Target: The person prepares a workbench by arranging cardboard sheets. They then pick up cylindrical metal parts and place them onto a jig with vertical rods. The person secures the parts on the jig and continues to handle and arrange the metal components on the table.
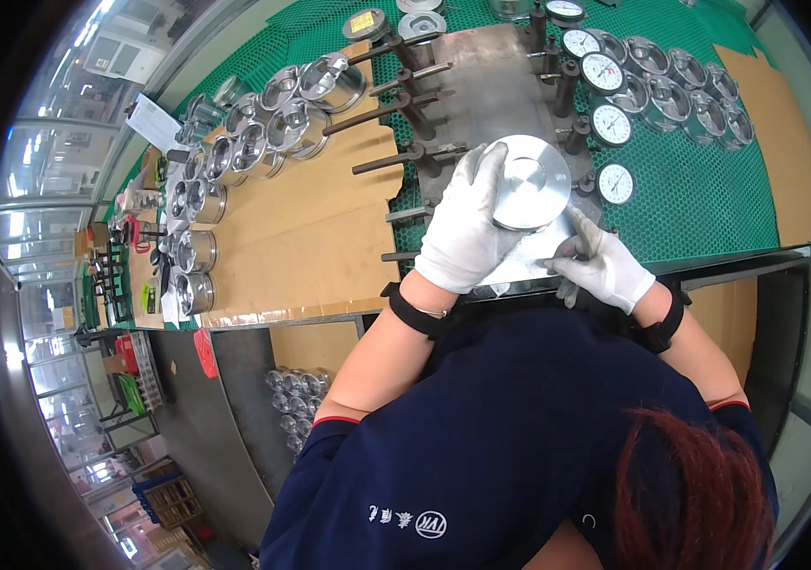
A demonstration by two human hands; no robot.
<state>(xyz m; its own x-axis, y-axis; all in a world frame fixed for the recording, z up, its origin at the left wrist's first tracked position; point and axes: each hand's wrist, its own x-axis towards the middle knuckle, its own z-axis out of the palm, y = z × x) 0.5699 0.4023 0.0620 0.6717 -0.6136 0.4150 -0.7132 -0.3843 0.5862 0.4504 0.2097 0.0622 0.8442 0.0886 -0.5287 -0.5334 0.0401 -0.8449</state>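
Observation:
A shiny round metal piston [533, 182], its flat face turned up, is tilted in the grip of my left hand [468, 224]. That white-gloved hand wraps around the piston's left side. Just below and right of the piston, my right hand [600, 263] has its fingers curled together, the index finger reaching toward the rim. Its glove has grey fingertips, and I cannot make out what is between them. Both hands are over the near end of a steel plate [496, 71] fitted with dark posts and rods.
Dial gauges [612, 124] line the plate's right side. Several pistons [669, 98] stand on the green mat [709, 204] at right; more pistons [297, 126] stand on the cardboard [301, 237] at left. Beneath the table is another group of pistons [297, 404].

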